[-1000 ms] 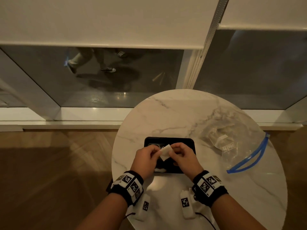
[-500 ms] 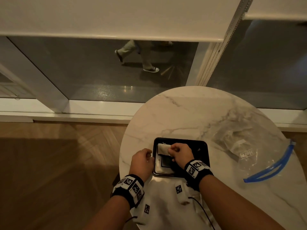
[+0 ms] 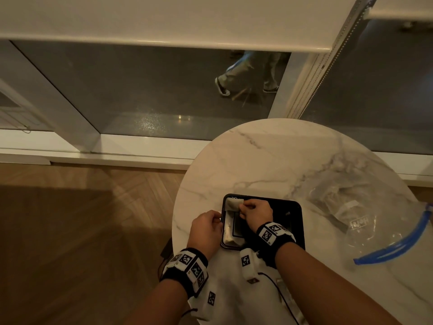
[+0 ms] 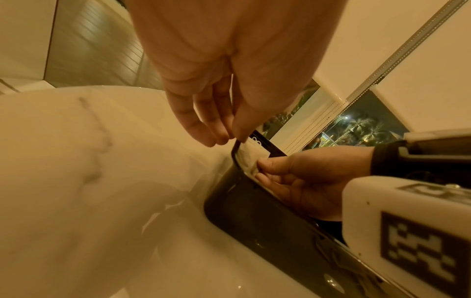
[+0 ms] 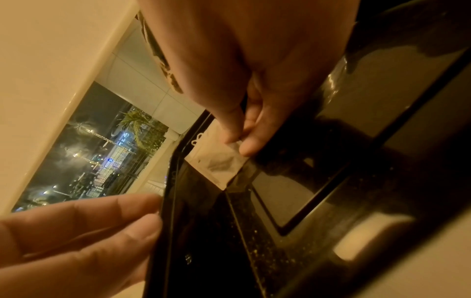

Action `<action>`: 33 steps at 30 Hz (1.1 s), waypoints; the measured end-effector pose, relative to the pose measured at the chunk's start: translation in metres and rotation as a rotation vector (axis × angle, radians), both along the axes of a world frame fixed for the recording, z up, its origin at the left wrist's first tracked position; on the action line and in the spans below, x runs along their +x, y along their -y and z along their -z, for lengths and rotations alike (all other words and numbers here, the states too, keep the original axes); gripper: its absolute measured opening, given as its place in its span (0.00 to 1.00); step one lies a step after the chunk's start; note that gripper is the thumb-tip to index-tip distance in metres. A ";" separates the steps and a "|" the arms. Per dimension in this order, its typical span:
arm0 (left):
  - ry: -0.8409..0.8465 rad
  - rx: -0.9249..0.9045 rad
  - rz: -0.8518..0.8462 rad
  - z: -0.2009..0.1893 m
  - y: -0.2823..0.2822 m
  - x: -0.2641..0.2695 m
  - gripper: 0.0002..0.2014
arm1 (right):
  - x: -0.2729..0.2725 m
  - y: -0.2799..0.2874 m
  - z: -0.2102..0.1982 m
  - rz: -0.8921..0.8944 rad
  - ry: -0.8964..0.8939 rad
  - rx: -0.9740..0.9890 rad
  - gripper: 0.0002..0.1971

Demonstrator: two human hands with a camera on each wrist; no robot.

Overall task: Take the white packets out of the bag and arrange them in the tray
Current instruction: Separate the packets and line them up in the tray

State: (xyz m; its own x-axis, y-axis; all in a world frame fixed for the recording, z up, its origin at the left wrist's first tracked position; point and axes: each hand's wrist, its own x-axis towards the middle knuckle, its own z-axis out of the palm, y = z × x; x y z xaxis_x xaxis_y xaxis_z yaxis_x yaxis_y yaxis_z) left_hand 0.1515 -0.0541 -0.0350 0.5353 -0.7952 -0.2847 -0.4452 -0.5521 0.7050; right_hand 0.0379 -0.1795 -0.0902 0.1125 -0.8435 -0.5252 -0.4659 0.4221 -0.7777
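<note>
A white packet (image 3: pixel 232 204) is pinched by the right hand (image 3: pixel 255 213) in the tray's (image 3: pixel 295 227) far-left corner; the left hand (image 3: pixel 206 229), fingers loosely curled, holds nothing beside the tray. Release appears next.

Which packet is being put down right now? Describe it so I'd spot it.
On the round marble table sits a black tray. In its far left corner lies a white packet, the only one pinched by the right hand.
</note>
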 end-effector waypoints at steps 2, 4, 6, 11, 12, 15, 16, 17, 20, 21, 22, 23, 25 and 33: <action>0.003 0.000 0.002 0.001 0.000 0.001 0.10 | 0.002 0.000 0.000 0.005 -0.005 -0.002 0.02; 0.005 0.003 0.005 0.001 -0.001 0.001 0.10 | 0.002 -0.001 0.000 0.013 -0.006 0.004 0.02; 0.007 0.001 0.004 0.001 -0.001 0.001 0.10 | 0.003 -0.001 0.000 0.020 -0.001 0.017 0.02; 0.001 -0.005 0.002 -0.001 -0.004 0.000 0.09 | 0.000 -0.002 -0.002 0.028 -0.022 0.024 0.04; 0.000 -0.005 -0.002 -0.001 -0.005 0.000 0.09 | -0.001 -0.002 -0.003 0.028 -0.029 0.027 0.05; -0.013 -0.006 -0.029 -0.001 -0.007 0.000 0.11 | -0.006 -0.003 -0.007 0.019 -0.049 0.021 0.05; -0.013 -0.012 -0.037 -0.002 -0.008 -0.001 0.11 | -0.009 -0.003 -0.008 0.016 -0.042 0.018 0.05; -0.008 -0.024 -0.044 -0.002 -0.009 -0.001 0.12 | -0.011 -0.004 -0.010 0.018 -0.023 0.016 0.05; 0.013 -0.056 -0.042 -0.005 -0.012 -0.005 0.14 | -0.022 -0.007 -0.024 0.014 0.070 0.019 0.07; 0.035 -0.066 -0.032 -0.007 -0.013 -0.008 0.14 | -0.028 -0.009 -0.032 0.015 0.115 0.022 0.08; 0.070 -0.075 -0.020 -0.008 -0.015 -0.010 0.14 | -0.033 -0.011 -0.042 0.015 0.168 0.028 0.08; 0.115 -0.078 -0.001 -0.010 -0.016 -0.013 0.13 | -0.043 -0.014 -0.053 0.026 0.224 0.030 0.07; 0.230 -0.079 0.031 -0.016 -0.020 -0.019 0.10 | -0.063 -0.021 -0.077 0.043 0.287 0.019 0.06; -0.039 -0.273 0.300 -0.030 -0.043 -0.080 0.04 | -0.205 -0.057 -0.095 0.249 0.150 -0.107 0.02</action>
